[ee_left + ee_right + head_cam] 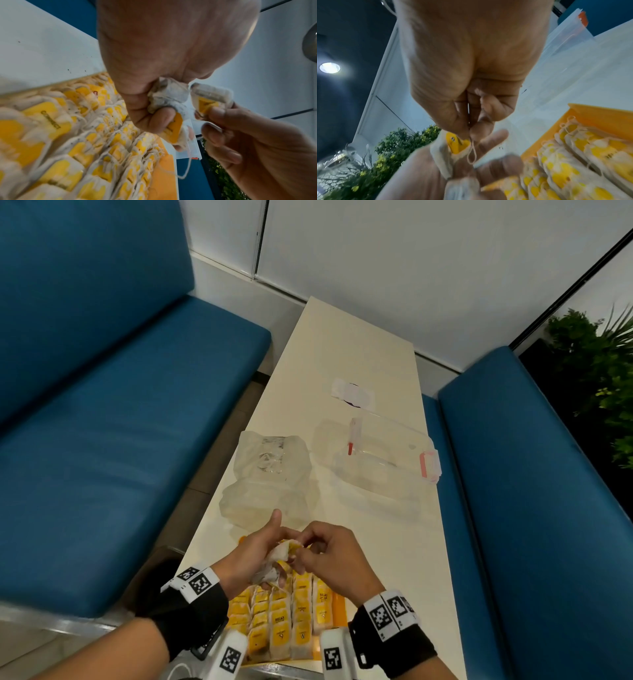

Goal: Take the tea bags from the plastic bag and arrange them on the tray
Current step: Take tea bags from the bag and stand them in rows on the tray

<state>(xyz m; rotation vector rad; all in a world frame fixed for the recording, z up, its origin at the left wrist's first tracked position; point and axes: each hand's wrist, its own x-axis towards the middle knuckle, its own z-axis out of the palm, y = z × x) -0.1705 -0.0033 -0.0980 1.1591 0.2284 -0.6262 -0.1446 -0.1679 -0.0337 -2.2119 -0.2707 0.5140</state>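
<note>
Head view has both hands up over the orange tray (pixel 339 609) at the near end of the table (pixel 342 364) — left hand (pixel 251 556) clutching a bunch of tea bags (pixel 169 97), right hand (pixel 330 554) pinching a single tea bag (pixel 210 98) beside it. Rows of tea bags already fill the tray — the plastic bag (pixel 269 474) lies just beyond.

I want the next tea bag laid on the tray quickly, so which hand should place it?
Probably the right hand: it pinches a single tea bag above the tray, while the left hand grips a bunch.
</note>
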